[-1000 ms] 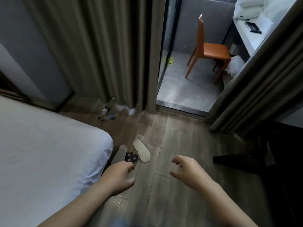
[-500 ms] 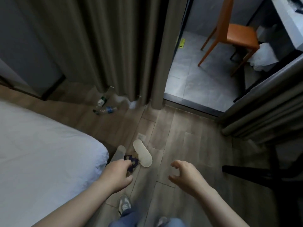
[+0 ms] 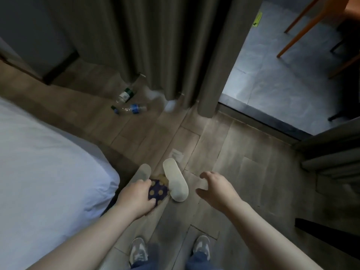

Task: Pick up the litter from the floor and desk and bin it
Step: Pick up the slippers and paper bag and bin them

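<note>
At nine o'clock, filling the left of the view, a white bed (image 3: 48, 172). At twelve, a hanging grey curtain (image 3: 155, 45). Underfoot, a wooden floor (image 3: 233, 152), looked down on from standing height, with shoes at six.

Left hand (image 3: 136, 199) at seven o'clock of centre, fingers loosely curled. Right hand (image 3: 216, 190) at five, fingers spread and curved, holding nothing.

Between the two hands, a pair of pale slippers (image 3: 175, 180), the right one laid eleven-to-five.

Far off at eleven o'clock, by the curtain's foot, two plastic bottles (image 3: 126, 94), well apart from either hand. Just beside them, toward three o'clock, a crumpled white tissue (image 3: 169, 106).

Then the piece that matters now: a dark dotted wrapper (image 3: 158, 189), set between the slippers and just beside the right one. Lies at two o'clock off the left hand, overlapped by its thumb and fingertips. Cannot tell whether pinched or merely covered. Lies at nine o'clock off the right hand, with a slipper in the way. Long axis roughly one-to-seven, running back toward the left wrist. Judged best taken by the left hand, at the near edge.

Smallest, a white paper scrap (image 3: 177, 154) at twelve o'clock of the slipper toes.
</note>
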Demonstrator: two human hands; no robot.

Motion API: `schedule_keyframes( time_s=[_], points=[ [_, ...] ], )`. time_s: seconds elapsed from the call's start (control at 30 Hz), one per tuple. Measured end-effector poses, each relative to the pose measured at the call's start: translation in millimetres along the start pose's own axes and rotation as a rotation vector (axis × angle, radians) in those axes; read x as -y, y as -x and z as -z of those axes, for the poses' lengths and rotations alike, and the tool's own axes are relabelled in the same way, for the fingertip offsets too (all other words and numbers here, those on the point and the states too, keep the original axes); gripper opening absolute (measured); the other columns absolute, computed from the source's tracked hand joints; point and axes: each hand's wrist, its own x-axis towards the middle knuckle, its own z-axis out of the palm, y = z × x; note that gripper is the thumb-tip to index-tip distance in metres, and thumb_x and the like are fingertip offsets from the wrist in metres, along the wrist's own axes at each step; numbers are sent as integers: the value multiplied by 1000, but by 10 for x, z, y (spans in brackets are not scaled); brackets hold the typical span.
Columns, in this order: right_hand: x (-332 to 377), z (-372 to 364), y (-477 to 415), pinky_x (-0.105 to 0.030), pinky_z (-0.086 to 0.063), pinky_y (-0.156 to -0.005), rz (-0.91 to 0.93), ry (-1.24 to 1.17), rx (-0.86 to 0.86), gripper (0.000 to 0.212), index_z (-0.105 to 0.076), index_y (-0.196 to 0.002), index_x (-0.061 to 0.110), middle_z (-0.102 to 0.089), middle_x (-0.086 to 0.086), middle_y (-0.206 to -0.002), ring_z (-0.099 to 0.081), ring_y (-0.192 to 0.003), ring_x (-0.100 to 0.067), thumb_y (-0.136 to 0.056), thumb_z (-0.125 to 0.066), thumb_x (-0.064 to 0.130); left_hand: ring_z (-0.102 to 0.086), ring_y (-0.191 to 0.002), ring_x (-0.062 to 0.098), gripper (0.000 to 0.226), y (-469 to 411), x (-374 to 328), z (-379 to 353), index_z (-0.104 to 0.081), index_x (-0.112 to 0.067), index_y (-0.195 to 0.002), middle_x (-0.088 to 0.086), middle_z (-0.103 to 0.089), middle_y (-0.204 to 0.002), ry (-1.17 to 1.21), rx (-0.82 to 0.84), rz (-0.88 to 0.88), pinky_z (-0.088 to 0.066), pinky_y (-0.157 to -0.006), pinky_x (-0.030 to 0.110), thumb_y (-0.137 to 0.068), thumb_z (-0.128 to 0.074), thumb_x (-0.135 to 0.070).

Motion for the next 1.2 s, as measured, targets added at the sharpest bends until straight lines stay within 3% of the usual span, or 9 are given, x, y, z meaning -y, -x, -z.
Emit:
schedule_keyframes(
  time_s=[0.27,0.57,0.73,0.9,1.03,1.2],
  points=[
    [-578,-1442,-1467,-29,-44,-84,64,61,16,52,-50,-134,19,-55,-3,-129,-56,-112,-22,-87,-65,37,-55,-109,17,44,-1268,560,-1389,-48,-21,-126,-1,-55,-122,4,17,36,-49,-89,33,-88,-55,-42],
    [-1111,-2782,-2998,-36,-49,-90,154,271,17,58,-46,-134,16,-53,-8,-128,-56,-111,-26,-85,-65,44,-55,-106,18,44,-2505,1217,-2705,-53,-22,-118,-1,-56,-115,-133,-19,-67,-48,-88,33,-84,-59,-48],
    [-1064,-2984,-3334,-38,-50,-89,221,344,7,63,-42,-134,13,-51,-11,-125,-55,-110,-28,-84,-65,44,-54,-104,16,49,-2701,1305,-2987,-52,-24,-119,0,-55,-116,-171,-29,-137,-49,-89,34,-81,-63,-52],
    [-1014,-3017,-3146,-38,-48,-94,212,347,13,73,-37,-140,11,-47,-12,-133,-52,-116,-29,-84,-66,47,-52,-109,18,56,-2484,1250,-3035,-52,-21,-118,1,-52,-121,-165,-13,-83,-47,-90,33,-77,-64,-57],
    [-1134,-3159,-3178,-34,-46,-87,183,374,61,73,-39,-137,12,-45,-11,-130,-52,-113,-27,-82,-67,50,-49,-116,20,75,-2475,1314,-3191,-44,-20,-130,2,-48,-129,-188,33,-39,-47,-95,36,-72,-68,-61],
    [-1197,-3146,-3303,-33,-44,-84,133,310,35,71,-39,-135,11,-46,-11,-130,-52,-114,-27,-81,-70,47,-48,-115,22,83,-2452,1338,-3385,-42,-19,-127,3,-45,-128,-201,56,24,-46,-95,35,-66,-68,-68]
  ],
)
